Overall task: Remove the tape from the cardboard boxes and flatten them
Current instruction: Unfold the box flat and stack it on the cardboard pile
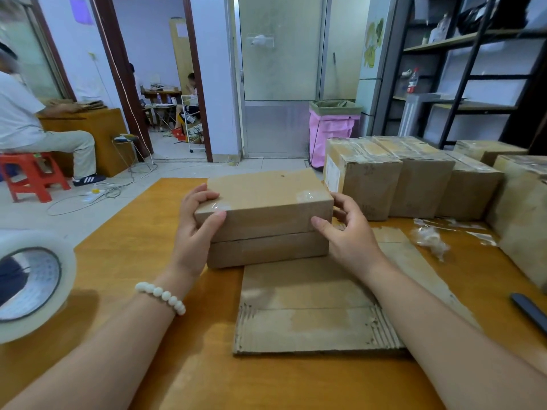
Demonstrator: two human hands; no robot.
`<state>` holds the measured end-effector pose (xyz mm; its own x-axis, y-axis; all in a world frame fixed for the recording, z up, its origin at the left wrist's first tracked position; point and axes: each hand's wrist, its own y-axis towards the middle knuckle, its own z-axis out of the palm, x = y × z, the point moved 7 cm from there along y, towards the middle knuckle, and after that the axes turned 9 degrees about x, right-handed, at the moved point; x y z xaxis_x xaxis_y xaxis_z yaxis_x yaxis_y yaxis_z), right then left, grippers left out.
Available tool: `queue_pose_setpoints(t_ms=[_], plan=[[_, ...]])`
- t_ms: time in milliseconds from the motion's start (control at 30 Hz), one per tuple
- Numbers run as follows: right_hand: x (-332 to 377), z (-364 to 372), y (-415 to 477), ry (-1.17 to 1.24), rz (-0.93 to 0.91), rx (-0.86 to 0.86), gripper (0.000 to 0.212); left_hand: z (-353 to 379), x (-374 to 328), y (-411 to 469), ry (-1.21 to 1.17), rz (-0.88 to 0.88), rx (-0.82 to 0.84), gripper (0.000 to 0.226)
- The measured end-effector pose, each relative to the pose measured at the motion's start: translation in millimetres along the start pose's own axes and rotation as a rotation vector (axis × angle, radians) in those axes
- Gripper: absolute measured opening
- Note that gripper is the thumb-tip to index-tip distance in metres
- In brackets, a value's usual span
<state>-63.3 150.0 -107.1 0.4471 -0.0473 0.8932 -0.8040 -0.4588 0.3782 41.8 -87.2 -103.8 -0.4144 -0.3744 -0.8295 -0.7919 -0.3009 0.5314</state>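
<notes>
Both hands grip a cardboard box (266, 208) at mid-worktop: L hand (198, 220) curls round its left end, fingers on top, thumb on the front face; R hand (346, 229) wraps the right end, thumb pressed on the front face. Box sits w/ a seam running along its front, clear tape bits (307, 195) stuck at both top corners. Bead bracelet (161, 294) on L wrist. Box's near bottom edge meets a flattened cardboard sheet (310, 306) lying on the orange worktop (133, 247). Crumpled tape scraps (432, 241) lie to the right, beside a row of taped boxes (364, 176). Big tape roll (29, 285) at far left, dark tool (529, 312) at right edge.
</notes>
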Motion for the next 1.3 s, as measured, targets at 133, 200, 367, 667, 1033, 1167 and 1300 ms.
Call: queue_pose_setpoints(t_ms=[133, 200, 367, 667, 1033, 1167, 1300], plan=[[16.3, -9.8, -5.0, -0.176, -0.052, -0.074, 0.064, 13.7, -6.6, -5.1, 0.159, 0.11, 0.124, 0.05], [28.4, -19.7, -6.3, -0.272, -0.097, -0.142, 0.066, 20.4, -11.4, -6.1, 0.213, 0.173, 0.164, 0.052], [45.3, -20.2, -8.1, -0.401, -0.2, -0.098, 0.059, 29.4, -17.4, -7.7, 0.254, 0.237, 0.244, 0.049], [55.3, -19.6, -4.7, -0.748, -0.26, 0.032, 0.049, 29.2, -18.0, -7.9, 0.255, 0.224, 0.249, 0.048], [59.8, -17.4, -8.4, -0.579, -0.178, 0.095, 0.03, 26.7, -14.0, -6.1, 0.286, 0.215, 0.218, 0.052], [54.3, -30.4, -5.5, -0.41, -0.06, 0.092, 0.01, 27.7, -11.9, -5.6, 0.346, 0.248, 0.21, 0.062], [56.2, -30.6, -5.3, -0.417, -0.13, 0.073, 0.011, 26.3, -10.5, -5.5, 0.387, 0.284, 0.166, 0.064]])
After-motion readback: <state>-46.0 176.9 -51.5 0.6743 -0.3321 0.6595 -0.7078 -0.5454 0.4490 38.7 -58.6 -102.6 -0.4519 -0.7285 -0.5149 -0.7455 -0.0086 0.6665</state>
